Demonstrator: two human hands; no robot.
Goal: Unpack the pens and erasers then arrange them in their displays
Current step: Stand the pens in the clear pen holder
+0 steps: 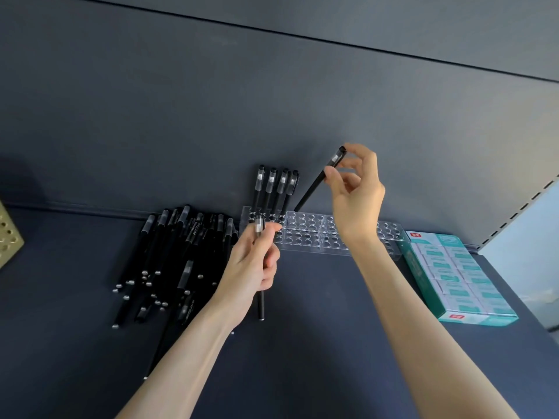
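A clear acrylic pen display with rows of round holes stands against the back wall of the dark shelf. Several black pens stand upright in its left end. My right hand pinches a black pen near its cap, tilted, with its tip down at the holder's back row. My left hand grips another black pen upright in front of the holder. A loose pile of black pens lies to the left. An open green-and-white box of erasers sits at the right.
A gold perforated holder pokes in at the left edge. The dark shelf board extends toward me between the pile and the eraser box. A slotted upright bounds the shelf at the right.
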